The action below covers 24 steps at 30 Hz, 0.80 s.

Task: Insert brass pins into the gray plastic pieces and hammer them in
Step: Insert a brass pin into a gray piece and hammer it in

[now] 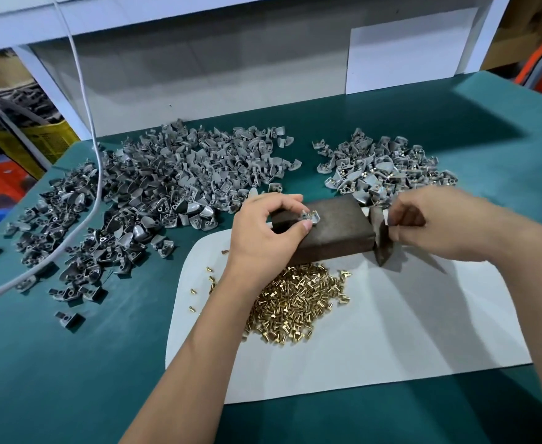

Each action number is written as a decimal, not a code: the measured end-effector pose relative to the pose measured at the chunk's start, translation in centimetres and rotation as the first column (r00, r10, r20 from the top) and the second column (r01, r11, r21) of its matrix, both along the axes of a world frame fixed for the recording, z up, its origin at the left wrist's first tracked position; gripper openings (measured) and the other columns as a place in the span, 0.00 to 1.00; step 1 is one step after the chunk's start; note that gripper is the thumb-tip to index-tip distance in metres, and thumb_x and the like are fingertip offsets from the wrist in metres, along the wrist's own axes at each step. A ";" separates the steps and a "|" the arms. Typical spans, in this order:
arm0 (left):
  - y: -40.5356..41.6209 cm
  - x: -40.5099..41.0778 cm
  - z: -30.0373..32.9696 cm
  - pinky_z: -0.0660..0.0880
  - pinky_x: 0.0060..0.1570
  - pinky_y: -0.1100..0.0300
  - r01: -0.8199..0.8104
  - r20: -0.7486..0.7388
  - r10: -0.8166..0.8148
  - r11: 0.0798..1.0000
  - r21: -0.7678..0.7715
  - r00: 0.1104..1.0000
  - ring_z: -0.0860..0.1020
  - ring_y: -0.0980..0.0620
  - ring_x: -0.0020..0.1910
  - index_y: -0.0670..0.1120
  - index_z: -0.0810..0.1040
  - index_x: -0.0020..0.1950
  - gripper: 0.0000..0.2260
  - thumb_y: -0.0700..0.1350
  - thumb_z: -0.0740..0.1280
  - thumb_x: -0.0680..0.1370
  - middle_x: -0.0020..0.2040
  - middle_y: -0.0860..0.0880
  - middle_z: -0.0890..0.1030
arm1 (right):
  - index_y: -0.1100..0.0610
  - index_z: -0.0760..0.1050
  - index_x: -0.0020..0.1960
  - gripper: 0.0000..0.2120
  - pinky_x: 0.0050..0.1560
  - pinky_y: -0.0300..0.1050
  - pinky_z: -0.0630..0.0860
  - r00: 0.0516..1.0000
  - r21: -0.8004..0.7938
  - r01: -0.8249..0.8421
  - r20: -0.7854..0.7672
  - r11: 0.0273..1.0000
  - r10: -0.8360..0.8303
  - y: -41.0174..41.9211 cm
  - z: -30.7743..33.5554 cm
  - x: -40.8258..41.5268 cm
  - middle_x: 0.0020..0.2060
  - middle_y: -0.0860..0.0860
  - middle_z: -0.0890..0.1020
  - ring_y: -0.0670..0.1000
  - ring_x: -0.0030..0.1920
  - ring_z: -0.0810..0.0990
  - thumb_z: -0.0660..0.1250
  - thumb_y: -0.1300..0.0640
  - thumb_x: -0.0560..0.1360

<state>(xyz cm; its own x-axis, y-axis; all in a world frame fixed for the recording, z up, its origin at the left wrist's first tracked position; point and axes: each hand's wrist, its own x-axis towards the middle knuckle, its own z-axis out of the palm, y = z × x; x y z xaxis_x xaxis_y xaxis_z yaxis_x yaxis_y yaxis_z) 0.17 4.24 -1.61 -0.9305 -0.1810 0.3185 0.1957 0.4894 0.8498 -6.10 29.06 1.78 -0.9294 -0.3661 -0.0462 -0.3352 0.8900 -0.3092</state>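
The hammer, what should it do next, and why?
Probably a light tap down on the brass pin. The left hand pinches a gray piece on the dark block, pin seemingly poking up, and the right hand grips the hammer just beside the block.

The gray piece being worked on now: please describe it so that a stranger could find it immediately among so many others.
Find the dark brown block at the far edge of the white sheet on the green table. One gray plastic piece lies on its top, pinched by the left hand. It is the only piece on the block; all the others lie in heaps on the table.
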 end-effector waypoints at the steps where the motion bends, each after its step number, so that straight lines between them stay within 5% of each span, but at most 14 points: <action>1: 0.0 0.0 0.0 0.72 0.67 0.55 -0.002 0.010 0.002 1.000 0.009 1.000 0.79 0.56 0.62 0.53 0.83 0.42 0.09 0.39 0.78 0.73 0.55 0.56 0.85 | 0.47 0.77 0.41 0.08 0.43 0.45 0.76 0.999 0.036 0.000 0.036 0.999 -0.001 0.3 -0.1 0.0 0.36 0.42 0.81 0.43 0.39 0.79 0.76 0.55 0.72; 5: 0.0 0.0 0.0 0.74 0.61 0.62 0.002 0.029 -0.002 1.000 0.016 1.000 0.79 0.59 0.61 0.54 0.86 0.43 0.08 0.40 0.78 0.73 0.56 0.56 0.84 | 0.48 0.78 0.42 0.07 0.37 0.42 0.73 0.999 0.028 -0.030 0.028 0.999 0.029 0.5 -0.5 -0.1 0.36 0.44 0.81 0.42 0.38 0.78 0.76 0.55 0.72; 9: -0.2 0.0 0.0 0.76 0.65 0.51 0.006 0.042 -0.008 0.999 0.049 0.999 0.79 0.56 0.62 0.52 0.85 0.43 0.07 0.41 0.79 0.72 0.56 0.56 0.84 | 0.52 0.76 0.43 0.06 0.43 0.51 0.76 1.000 0.066 -0.012 -0.024 0.998 0.014 0.9 -0.4 -0.5 0.38 0.48 0.82 0.50 0.41 0.79 0.73 0.57 0.76; 14: -0.4 -0.1 0.0 0.76 0.66 0.48 0.019 0.033 -0.021 0.999 0.050 0.999 0.81 0.57 0.60 0.53 0.84 0.39 0.08 0.40 0.79 0.72 0.56 0.55 0.84 | 0.51 0.74 0.50 0.02 0.35 0.30 0.66 0.986 -0.274 0.031 -0.151 0.961 -0.075 0.3 1.3 -0.4 0.39 0.44 0.80 0.41 0.40 0.75 0.66 0.57 0.81; 18: -0.4 -0.2 -0.1 0.77 0.65 0.48 0.019 0.051 -0.023 0.997 0.073 0.998 0.82 0.57 0.58 0.53 0.85 0.38 0.08 0.40 0.78 0.72 0.55 0.55 0.85 | 0.47 0.75 0.46 0.05 0.38 0.36 0.69 0.978 -0.427 -0.084 -0.207 0.900 -0.007 -2.4 3.2 1.0 0.37 0.42 0.81 0.38 0.38 0.78 0.68 0.54 0.80; 21: -0.4 -0.3 0.0 0.77 0.64 0.48 0.014 0.085 -0.022 0.995 0.102 0.996 0.82 0.57 0.57 0.52 0.86 0.38 0.08 0.40 0.79 0.72 0.55 0.55 0.85 | 0.50 0.72 0.37 0.15 0.37 0.43 0.71 0.973 -0.334 -0.180 -0.200 0.925 0.117 -4.5 3.5 2.0 0.32 0.46 0.79 0.43 0.33 0.77 0.64 0.53 0.82; 24: -0.4 -0.2 0.2 0.77 0.63 0.51 0.022 0.107 -0.036 0.992 0.124 0.994 0.83 0.58 0.56 0.51 0.86 0.38 0.08 0.39 0.79 0.72 0.56 0.53 0.85 | 0.50 0.69 0.39 0.15 0.41 0.54 0.75 0.968 -0.212 -0.205 -0.187 0.956 0.166 -5.6 3.3 2.5 0.35 0.49 0.78 0.54 0.37 0.77 0.59 0.49 0.84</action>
<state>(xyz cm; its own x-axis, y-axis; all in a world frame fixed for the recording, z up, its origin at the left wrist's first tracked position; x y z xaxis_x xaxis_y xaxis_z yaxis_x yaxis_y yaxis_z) -0.05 3.82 -1.42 -0.9637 -0.1848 0.1926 0.1119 0.3755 0.9200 -3.63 23.45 5.07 -0.8314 -0.5157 0.2069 -0.5513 0.7194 -0.4226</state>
